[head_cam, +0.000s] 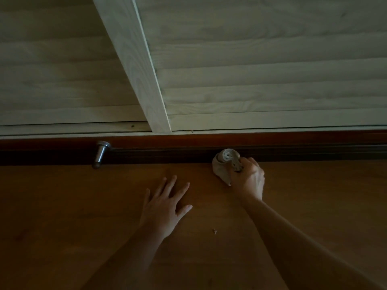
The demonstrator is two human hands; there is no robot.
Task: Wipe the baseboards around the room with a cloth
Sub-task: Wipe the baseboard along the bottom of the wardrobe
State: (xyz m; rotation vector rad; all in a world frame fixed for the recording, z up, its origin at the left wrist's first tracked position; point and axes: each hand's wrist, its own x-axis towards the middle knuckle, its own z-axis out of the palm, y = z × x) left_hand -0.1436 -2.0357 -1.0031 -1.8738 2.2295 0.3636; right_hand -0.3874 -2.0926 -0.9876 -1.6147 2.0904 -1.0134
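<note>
Here, I saw the right hand gripping a bunched cloth against the dark baseboard; the left hand lay flat, fingers spread, on the wooden floor.

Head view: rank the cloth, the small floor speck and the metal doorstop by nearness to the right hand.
1. cloth, gripped in the right hand
2. speck, lower left, toward the camera
3. doorstop, far to the left
</note>
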